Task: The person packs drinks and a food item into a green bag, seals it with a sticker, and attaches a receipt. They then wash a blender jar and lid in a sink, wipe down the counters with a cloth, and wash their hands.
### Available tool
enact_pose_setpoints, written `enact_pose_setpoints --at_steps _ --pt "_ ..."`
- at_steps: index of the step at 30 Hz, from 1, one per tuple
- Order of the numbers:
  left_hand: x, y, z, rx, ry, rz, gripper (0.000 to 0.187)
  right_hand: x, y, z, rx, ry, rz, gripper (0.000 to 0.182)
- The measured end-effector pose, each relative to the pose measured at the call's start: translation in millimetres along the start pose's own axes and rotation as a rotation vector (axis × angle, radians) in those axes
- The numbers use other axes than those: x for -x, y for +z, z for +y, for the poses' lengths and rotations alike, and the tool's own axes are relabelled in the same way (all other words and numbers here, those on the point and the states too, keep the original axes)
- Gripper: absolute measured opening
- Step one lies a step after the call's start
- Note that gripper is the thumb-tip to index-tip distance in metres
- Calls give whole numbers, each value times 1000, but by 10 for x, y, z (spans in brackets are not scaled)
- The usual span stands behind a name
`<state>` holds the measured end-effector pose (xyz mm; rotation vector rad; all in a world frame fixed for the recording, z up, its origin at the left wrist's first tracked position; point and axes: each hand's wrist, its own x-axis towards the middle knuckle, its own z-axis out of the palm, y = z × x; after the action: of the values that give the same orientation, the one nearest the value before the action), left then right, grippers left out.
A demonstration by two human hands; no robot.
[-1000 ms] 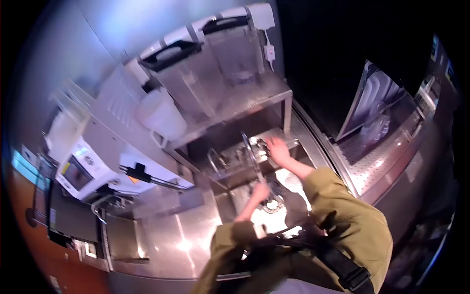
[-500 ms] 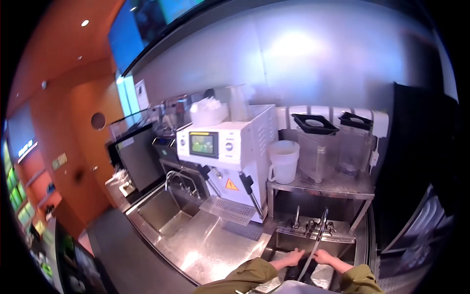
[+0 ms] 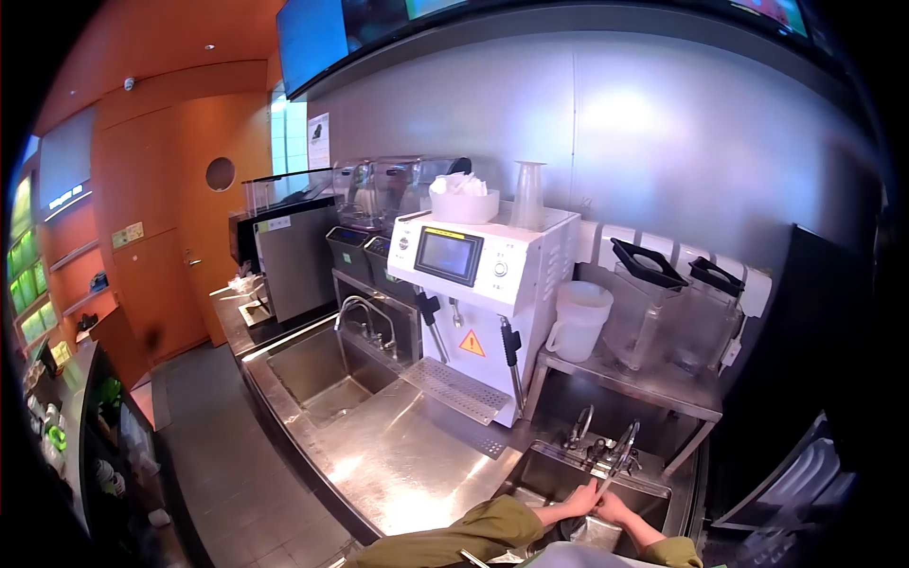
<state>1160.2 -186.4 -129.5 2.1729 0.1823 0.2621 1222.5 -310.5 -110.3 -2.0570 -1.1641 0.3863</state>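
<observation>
At the near-right sink, left hand and right hand meet under the faucet — empty, fingers loosely together — washing apparently mid-way, no drying begun.

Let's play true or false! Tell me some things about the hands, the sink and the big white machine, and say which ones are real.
1. Both hands are together over the small sink, under the tap. True: the left hand and right hand meet there.
2. The white machine has a screen on its front. True.
3. The white jug stands on the floor. False: it stands on a metal shelf beside the machine.
4. The two clear containers with black lids are left of the machine. False: they stand to its right, past the jug.
5. The wall on the left is green. False: it is orange.
</observation>
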Motion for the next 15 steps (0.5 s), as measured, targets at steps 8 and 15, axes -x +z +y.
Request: enact_pose_setpoints --at_steps 8,15 --pt "193 -492 289 -561 286 -372 22 191 -333 -83 656 50 -154 16" --pt "48 -176 112 -85 9 -346 33 387 290 183 118 451 350 68"
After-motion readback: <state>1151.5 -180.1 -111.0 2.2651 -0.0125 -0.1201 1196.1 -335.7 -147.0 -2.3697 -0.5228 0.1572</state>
